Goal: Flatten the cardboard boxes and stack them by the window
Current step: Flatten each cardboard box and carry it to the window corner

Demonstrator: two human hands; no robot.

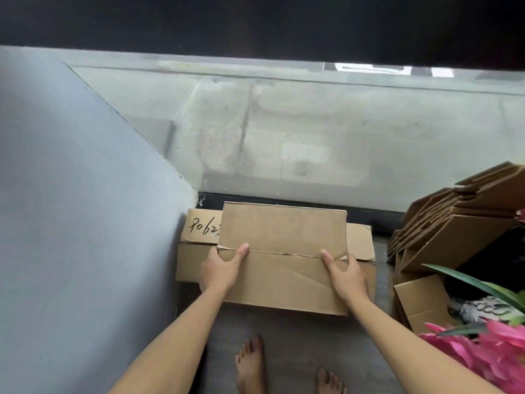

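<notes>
- Flattened box (284, 251): plain brown corrugated card, folded flat, held low over the floor in front of the window; a crease with a torn, frayed lip runs across its middle, and the near panel shows shallow dents
- Left hand (220, 270): grips the left edge at the crease, thumb on top, fingers curled under out of sight
- Right hand (348, 273): grips the right edge the same way, thumb on the upper face, fingers wrapped round the side
- Lower flattened box (199, 243): same card, lying on the floor against the corner, directly beneath the held piece and wider than it; black handwritten digits on its far-left flap, partly covered
- Whether the held piece already rests on the lower one or hangs just above it: cannot tell
- Progress, judged: at least two boxes flat, one laid by the glass and a second being set on it; stack only just begun
- Pile of cardboard (454, 220) at right: many pieces leaning loosely, ridged edges showing, with an open-flapped box (420, 300) in front; these look unsorted, so much work likely remains
- Window (312, 132): floor-level pane, dusty, grey weathered concrete behind it, dark frame strip at its foot
- Wall (85, 194) at left: smooth, matt, pale grey
- Floor (284, 331): dark wood-grain planks; two bare feet at the lower edge
- Pink flowers (488, 354) with long green leaves intrude at lower right, glossy, possibly artificial
</notes>
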